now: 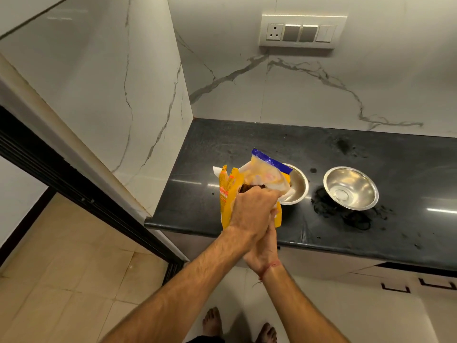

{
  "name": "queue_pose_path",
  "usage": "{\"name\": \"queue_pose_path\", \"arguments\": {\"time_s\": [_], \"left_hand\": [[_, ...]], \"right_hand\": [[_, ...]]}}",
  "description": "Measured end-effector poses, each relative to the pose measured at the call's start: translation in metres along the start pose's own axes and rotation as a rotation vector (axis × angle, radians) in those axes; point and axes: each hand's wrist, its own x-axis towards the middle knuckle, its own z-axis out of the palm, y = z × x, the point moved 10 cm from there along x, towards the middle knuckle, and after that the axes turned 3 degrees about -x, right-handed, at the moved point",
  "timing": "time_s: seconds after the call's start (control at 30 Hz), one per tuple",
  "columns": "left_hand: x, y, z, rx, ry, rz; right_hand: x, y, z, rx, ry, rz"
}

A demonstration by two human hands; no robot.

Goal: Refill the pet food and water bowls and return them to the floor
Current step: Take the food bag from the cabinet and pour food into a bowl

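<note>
My left hand (252,211) and right hand (265,248) clamp the food bag (228,194); I'd tip slowly, its mouth seemingly over the near bowl (298,186).

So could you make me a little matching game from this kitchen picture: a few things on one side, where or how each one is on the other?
Things:
1. yellow bag
2. right-hand bowl
3. wall socket
4. bare feet

Places or states:
A. on the floor tiles
B. standing empty on the dark counter
C. high on the marble wall
D. held in both hands, tipped toward the other bowl

Pairs: 1-D, 2-B, 3-C, 4-A
</note>
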Motion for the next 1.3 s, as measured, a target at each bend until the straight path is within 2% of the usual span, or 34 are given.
{"name": "queue_pose_path", "arguments": {"time_s": [0.13, 0.37, 0.67, 0.87, 1.07, 1.3], "left_hand": [[0.010, 0.018, -0.010, -0.008, 0.064, 0.039], [0.036, 0.067, -0.017, -0.094, 0.143, 0.069], [0.067, 0.124, 0.009, -0.248, 0.203, 0.061], [0.087, 0.133, 0.024, -0.371, 0.227, -0.041], [0.097, 0.128, 0.044, -0.475, 0.140, -0.103], [0.101, 0.108, 0.057, -0.584, 0.124, -0.118]], "right_hand": [[-0.002, -0.020, -0.003, -0.003, 0.048, -0.016], [-0.034, -0.103, -0.004, -0.094, 0.165, -0.170], [-0.076, -0.225, -0.016, -0.485, 0.177, -0.421], [-0.081, -0.286, -0.012, -0.671, 0.320, -0.496], [-0.075, -0.316, -0.018, -0.791, 0.417, -0.486], [-0.064, -0.322, -0.012, -0.848, 0.497, -0.496]]}}
